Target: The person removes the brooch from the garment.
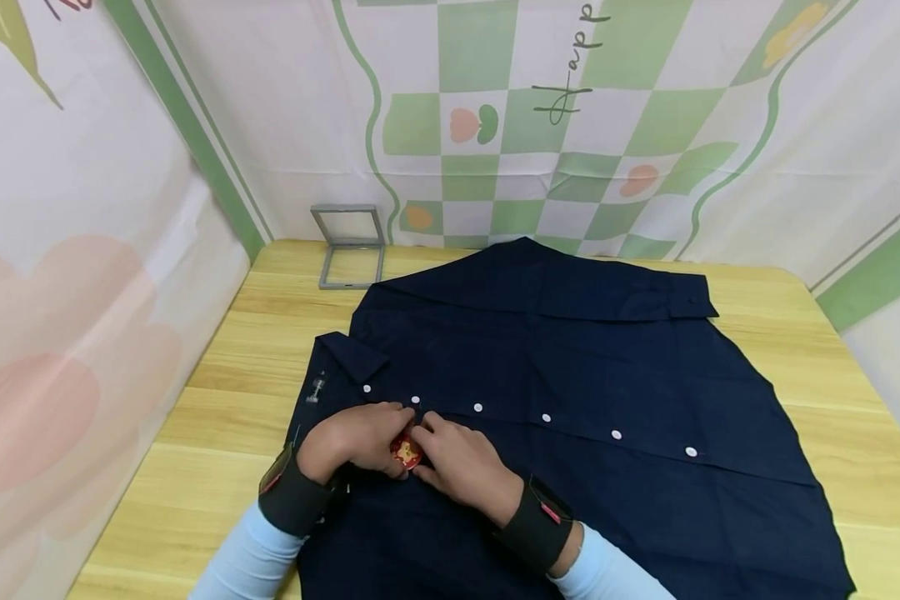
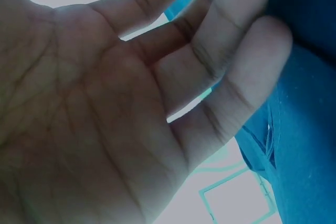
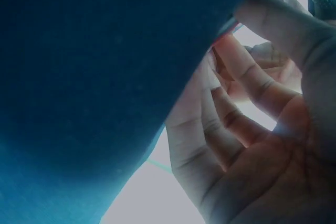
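Note:
A dark navy button-up shirt (image 1: 592, 375) lies spread on the table, its collar toward the left. On its chest, below the row of white buttons, is a small round red badge (image 1: 407, 452) with a yellow figure. My left hand (image 1: 363, 437) holds the badge from the left, its fingers and thumb bent around the rim. From the other side, my right hand (image 1: 465, 462) pinches the right edge between thumb and fingers. In the right wrist view, a sliver of the badge's red edge (image 3: 226, 31) shows at the fingertips, beside the shirt cloth (image 3: 94, 77). The badge's back is hidden.
An upright grey frame with a clear panel (image 1: 351, 247) stands open at the table's back left. The shirt covers most of the wooden table (image 1: 217, 450). Patterned cloth walls (image 1: 540, 125) rise behind the table and along the left side.

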The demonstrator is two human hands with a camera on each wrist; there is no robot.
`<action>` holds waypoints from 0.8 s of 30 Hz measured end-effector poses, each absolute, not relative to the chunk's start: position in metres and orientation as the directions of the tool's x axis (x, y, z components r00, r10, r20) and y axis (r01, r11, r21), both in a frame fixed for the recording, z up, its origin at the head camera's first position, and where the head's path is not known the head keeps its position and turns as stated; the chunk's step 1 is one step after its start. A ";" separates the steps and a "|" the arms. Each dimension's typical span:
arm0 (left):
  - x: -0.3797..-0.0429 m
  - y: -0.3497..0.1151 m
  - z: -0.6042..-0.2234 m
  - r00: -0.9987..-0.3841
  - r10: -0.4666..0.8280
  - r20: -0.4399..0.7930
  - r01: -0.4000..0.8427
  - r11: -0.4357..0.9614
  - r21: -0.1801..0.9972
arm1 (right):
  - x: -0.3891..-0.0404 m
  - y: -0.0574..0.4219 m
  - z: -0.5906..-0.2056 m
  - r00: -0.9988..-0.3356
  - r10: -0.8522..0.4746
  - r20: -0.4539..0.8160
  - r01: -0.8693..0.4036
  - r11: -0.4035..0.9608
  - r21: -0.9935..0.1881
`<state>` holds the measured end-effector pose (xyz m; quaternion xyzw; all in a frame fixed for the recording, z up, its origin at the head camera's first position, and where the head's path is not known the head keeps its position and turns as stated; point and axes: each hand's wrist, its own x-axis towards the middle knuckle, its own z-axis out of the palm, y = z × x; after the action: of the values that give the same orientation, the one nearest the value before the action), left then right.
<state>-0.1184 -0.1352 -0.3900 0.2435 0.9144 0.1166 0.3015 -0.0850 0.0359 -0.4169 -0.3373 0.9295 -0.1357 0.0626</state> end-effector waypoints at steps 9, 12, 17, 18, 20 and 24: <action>-0.118 -0.137 -0.390 -0.715 0.498 -0.490 0.353 0.863 0.362 | -0.086 0.035 -0.421 -0.768 -0.639 -0.025 -0.612 0.746 -0.262; -0.119 -0.139 -0.388 -0.721 0.494 -0.487 0.343 0.864 0.368 | -0.086 0.036 -0.421 -0.768 -0.640 -0.021 -0.613 0.744 -0.264; -0.121 -0.141 -0.386 -0.718 0.520 -0.463 0.371 0.849 0.377 | -0.086 0.037 -0.420 -0.766 -0.642 -0.022 -0.613 0.740 -0.277; -0.121 -0.141 -0.386 -0.715 0.528 -0.459 0.379 0.844 0.381 | -0.086 0.037 -0.420 -0.767 -0.642 -0.020 -0.612 0.740 -0.278; -0.121 -0.140 -0.386 -0.710 0.537 -0.456 0.388 0.839 0.382 | -0.086 0.037 -0.420 -0.767 -0.641 -0.018 -0.612 0.740 -0.279; -0.121 -0.140 -0.388 -0.692 0.555 -0.461 0.404 0.827 0.390 | -0.085 0.039 -0.420 -0.763 -0.646 -0.016 -0.614 0.733 -0.291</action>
<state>-0.1208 -0.1400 -0.3875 0.2633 0.9106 0.1303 0.2908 -0.0854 0.0388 -0.4199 -0.3391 0.9291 -0.1356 0.0579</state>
